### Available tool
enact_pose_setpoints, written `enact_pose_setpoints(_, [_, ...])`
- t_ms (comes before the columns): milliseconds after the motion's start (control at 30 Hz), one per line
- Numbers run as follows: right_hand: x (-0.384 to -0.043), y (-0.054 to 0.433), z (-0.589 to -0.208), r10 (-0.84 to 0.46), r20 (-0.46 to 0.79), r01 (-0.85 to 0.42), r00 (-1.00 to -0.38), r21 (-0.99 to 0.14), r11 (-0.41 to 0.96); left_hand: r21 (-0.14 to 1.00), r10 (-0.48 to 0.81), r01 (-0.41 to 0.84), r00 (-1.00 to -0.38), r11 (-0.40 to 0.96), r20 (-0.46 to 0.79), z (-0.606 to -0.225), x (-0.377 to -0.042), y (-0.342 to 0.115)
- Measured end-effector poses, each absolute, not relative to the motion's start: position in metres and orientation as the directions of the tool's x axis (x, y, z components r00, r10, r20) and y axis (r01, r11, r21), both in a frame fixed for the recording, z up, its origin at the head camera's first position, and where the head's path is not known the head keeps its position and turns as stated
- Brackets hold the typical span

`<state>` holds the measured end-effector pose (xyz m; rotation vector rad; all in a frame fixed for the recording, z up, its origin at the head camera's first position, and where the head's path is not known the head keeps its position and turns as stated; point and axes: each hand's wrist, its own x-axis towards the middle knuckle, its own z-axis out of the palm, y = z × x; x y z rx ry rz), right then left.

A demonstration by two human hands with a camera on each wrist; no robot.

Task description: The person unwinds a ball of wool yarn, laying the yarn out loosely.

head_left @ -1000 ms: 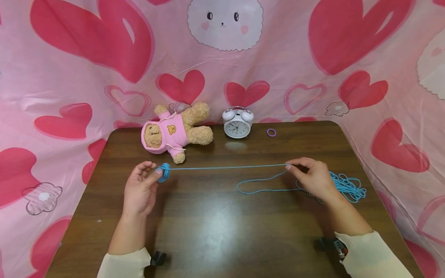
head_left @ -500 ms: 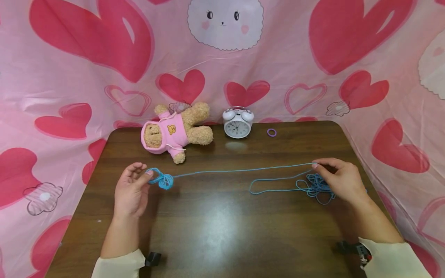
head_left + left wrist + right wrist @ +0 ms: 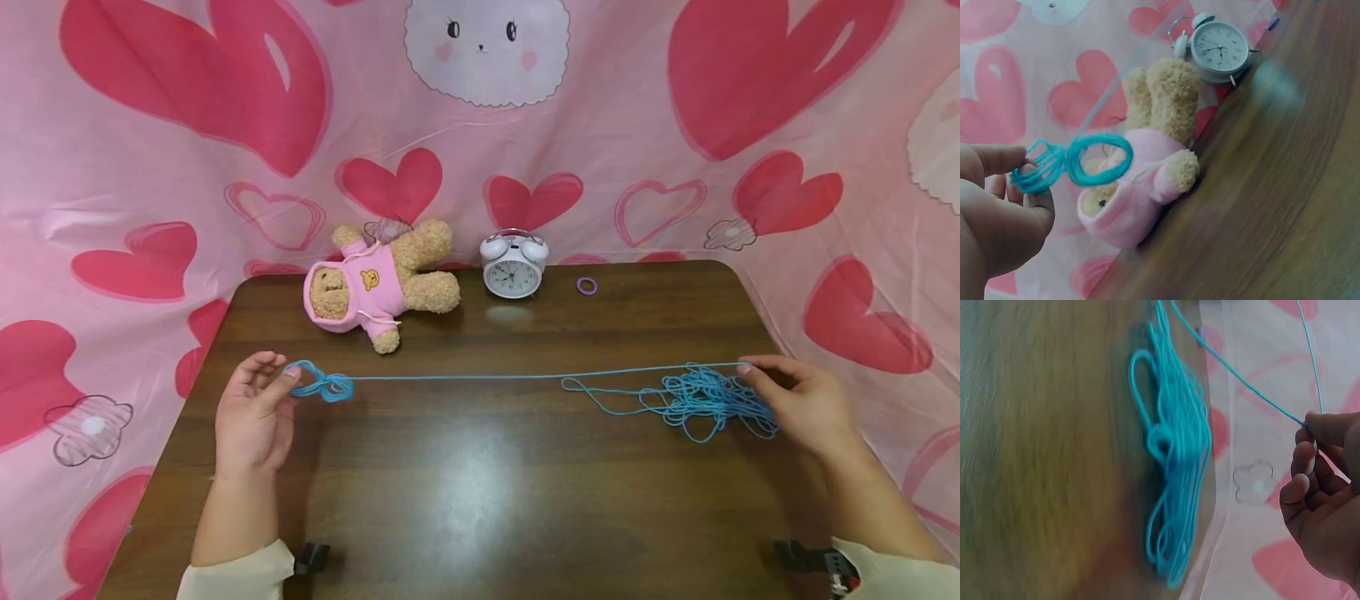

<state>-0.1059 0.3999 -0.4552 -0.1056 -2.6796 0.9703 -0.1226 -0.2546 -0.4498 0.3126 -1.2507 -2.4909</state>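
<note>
Between its thumb and fingers, my left hand (image 3: 255, 417) pinches one loop of a small bundle of blue cord (image 3: 337, 387). The bundle is cinched at its middle, with a second round loop sticking out beyond the cinch in the left wrist view. A single strand (image 3: 457, 377) runs straight from the bundle across to my right hand (image 3: 813, 404), which pinches it between thumb and forefinger. Below that strand, a loose heap of the same cord (image 3: 1179, 437) lies on the table beside my right hand. From the right fingertips the cord turns back toward the heap.
At the table's back left lies a teddy bear (image 3: 375, 287) in a pink hoodie. A white twin-bell alarm clock (image 3: 513, 271) stands beside it, then a small purple ring (image 3: 587, 287). Pink heart-print cloth (image 3: 607, 125) hangs behind the brown table (image 3: 480, 508).
My right hand has moved far right and the left somewhat left, lengthening the strand between them. The bundle has swung out from the left fingers, showing its loops. The cord heap is now more uncovered.
</note>
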Motion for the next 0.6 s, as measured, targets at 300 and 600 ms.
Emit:
enact_pose_setpoints(300, [-0.087, 0.436, -0.46, 0.28, 0.202, 0.094, -0.939, -0.63, 0.771, 0.76, -0.418, 0.265, -0.908, -0.593, -0.01, -0.449, -0.12, -0.264])
enact_pose_setpoints(600, [-0.075, 0.467, -0.476, 0.32, 0.117, 0.197, -0.94, -0.581, 0.79, 0.734, -0.432, 0.307, -0.902, -0.606, 0.021, -0.447, -0.12, -0.267])
